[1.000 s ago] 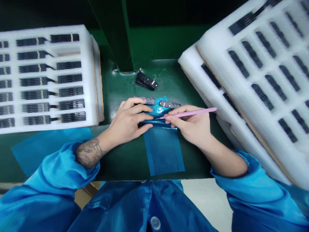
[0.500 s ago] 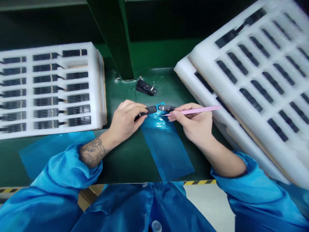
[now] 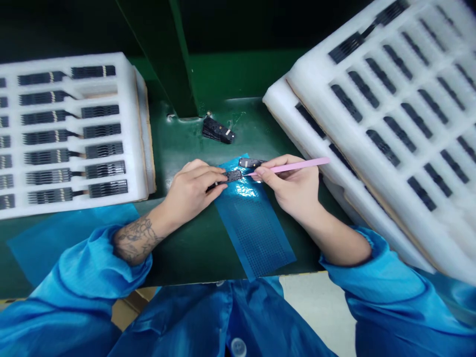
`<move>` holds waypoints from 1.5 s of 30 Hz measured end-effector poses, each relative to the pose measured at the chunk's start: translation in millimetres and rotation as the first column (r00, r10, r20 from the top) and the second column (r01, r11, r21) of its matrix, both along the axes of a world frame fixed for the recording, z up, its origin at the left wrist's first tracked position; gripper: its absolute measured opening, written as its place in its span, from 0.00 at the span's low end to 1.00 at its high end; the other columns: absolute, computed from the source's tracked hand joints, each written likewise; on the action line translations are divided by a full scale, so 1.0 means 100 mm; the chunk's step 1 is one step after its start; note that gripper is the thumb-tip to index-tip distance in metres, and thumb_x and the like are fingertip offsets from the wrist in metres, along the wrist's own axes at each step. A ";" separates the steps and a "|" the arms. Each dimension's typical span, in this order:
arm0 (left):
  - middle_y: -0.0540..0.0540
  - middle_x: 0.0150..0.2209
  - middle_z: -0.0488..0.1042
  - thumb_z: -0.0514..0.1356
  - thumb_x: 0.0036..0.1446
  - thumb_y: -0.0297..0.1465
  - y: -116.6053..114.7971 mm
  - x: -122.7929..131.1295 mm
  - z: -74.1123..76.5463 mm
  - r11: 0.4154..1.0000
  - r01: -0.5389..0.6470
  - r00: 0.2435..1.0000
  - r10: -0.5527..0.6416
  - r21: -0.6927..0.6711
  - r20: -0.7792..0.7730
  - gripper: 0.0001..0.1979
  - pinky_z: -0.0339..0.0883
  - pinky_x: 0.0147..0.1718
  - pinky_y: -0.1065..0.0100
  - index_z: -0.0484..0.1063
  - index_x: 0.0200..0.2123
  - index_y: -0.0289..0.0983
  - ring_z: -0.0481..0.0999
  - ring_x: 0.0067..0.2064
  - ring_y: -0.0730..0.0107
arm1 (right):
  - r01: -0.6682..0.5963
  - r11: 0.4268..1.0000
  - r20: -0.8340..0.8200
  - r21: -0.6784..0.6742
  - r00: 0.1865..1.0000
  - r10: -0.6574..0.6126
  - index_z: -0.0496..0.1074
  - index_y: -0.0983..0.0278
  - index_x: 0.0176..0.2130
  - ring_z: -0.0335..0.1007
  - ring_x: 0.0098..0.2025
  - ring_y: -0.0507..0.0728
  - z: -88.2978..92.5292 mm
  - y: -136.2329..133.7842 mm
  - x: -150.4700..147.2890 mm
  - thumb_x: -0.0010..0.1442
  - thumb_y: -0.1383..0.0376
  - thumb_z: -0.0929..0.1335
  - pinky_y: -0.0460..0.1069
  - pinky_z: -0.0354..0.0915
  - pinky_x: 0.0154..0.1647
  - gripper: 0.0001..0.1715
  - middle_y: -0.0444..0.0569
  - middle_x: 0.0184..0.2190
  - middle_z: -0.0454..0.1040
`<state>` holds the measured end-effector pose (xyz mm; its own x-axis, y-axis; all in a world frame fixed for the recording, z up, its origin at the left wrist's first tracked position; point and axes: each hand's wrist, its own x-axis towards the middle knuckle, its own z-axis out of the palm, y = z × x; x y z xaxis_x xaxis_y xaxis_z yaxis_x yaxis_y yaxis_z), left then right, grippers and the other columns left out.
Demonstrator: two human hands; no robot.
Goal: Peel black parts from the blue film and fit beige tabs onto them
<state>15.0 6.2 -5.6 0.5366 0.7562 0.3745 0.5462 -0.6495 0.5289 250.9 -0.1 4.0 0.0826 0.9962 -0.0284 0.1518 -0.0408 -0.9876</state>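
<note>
Reaching past the white foam tray (image 3: 128,124) at the bench's (image 3: 178,153) left side, my left hand (image 3: 189,186) pinches a small black part (image 3: 232,176) above the blue mesh sheet (image 3: 253,223). Further back sits a black clump (image 3: 217,131). A second part (image 3: 251,162) lies at the sheet's far edge. My right fingers (image 3: 266,172) grip a pink pick (image 3: 293,167), possibly tweezers, tip at the held part. Stacked foam trays (image 3: 372,119) lean along the right.

Small black electronic module (image 3: 233,176), flat, pinched between fingertips (image 3: 223,173), second black module (image 3: 251,162), on blue mesh film (image 3: 253,228), pink tweezers (image 3: 293,167), tip just beside first module
</note>
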 end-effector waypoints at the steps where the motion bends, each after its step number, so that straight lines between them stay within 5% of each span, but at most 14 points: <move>1: 0.46 0.45 0.83 0.65 0.64 0.30 0.00 0.00 0.01 1.000 -0.002 1.000 0.002 -0.003 -0.003 0.04 0.75 0.47 0.60 0.78 0.42 0.37 0.81 0.45 0.64 | 0.003 1.000 0.000 -0.006 1.000 -0.003 0.78 0.60 0.31 0.81 0.29 0.57 0.02 0.00 0.01 0.54 0.58 0.79 0.52 0.77 0.32 0.11 0.47 0.28 0.82; 10: 0.44 0.46 0.81 0.65 0.63 0.30 -0.03 -0.05 0.07 0.996 -0.055 0.994 0.061 0.071 -0.087 0.09 0.75 0.47 0.59 0.77 0.47 0.38 0.80 0.46 0.63 | 0.188 0.982 -0.018 -0.020 0.982 -0.188 0.78 0.56 0.32 0.82 0.30 0.60 0.15 -0.35 0.49 0.56 0.59 0.79 0.56 0.80 0.34 0.09 0.47 0.26 0.82; 19: 0.46 0.44 0.82 0.63 0.66 0.29 -0.07 -0.08 0.16 0.967 0.041 0.965 0.027 0.251 -0.260 0.05 0.76 0.40 0.61 0.77 0.44 0.37 0.81 0.41 0.64 | 0.165 0.986 -0.116 -0.004 0.980 -0.164 0.77 0.59 0.32 0.82 0.29 0.57 0.07 -0.39 0.49 0.55 0.58 0.79 0.51 0.79 0.33 0.11 0.46 0.26 0.82; 26: 0.39 0.48 0.80 0.60 0.67 0.28 -0.14 -0.05 0.22 0.956 0.109 0.902 0.020 0.272 -0.430 0.10 0.79 0.48 0.59 0.76 0.49 0.32 0.81 0.47 0.58 | 0.134 0.991 -0.131 0.002 0.982 -0.133 0.77 0.59 0.31 0.81 0.29 0.57 0.04 -0.38 0.50 0.55 0.58 0.79 0.52 0.79 0.32 0.11 0.46 0.27 0.82; 31: 0.39 0.44 0.82 0.61 0.64 0.26 -0.11 -0.06 0.15 0.878 0.141 0.919 0.056 0.458 -0.391 0.07 0.81 0.44 0.62 0.77 0.44 0.32 0.83 0.44 0.61 | 0.101 0.994 -0.139 0.031 0.986 -0.096 0.78 0.58 0.32 0.81 0.29 0.57 0.02 -0.39 0.51 0.56 0.60 0.78 0.52 0.78 0.31 0.09 0.46 0.27 0.82; 38: 0.45 0.40 0.83 0.61 0.61 0.22 -0.04 -0.11 0.17 0.827 0.103 0.938 0.105 0.553 -0.331 0.08 0.79 0.41 0.65 0.75 0.43 0.37 0.83 0.40 0.66 | 0.108 0.994 -0.159 0.019 0.982 -0.103 0.78 0.61 0.31 0.81 0.28 0.56 0.08 -0.38 0.49 0.54 0.57 0.79 0.51 0.79 0.32 0.13 0.47 0.26 0.82; 45: 0.42 0.42 0.82 0.61 0.64 0.25 0.09 0.14 0.30 0.869 0.060 0.954 0.095 0.492 -0.283 0.06 0.76 0.41 0.62 0.76 0.43 0.36 0.81 0.42 0.63 | 0.104 0.994 -0.227 0.020 0.969 -0.097 0.77 0.63 0.29 0.81 0.27 0.55 0.12 -0.36 0.48 0.51 0.56 0.80 0.49 0.78 0.31 0.16 0.48 0.25 0.82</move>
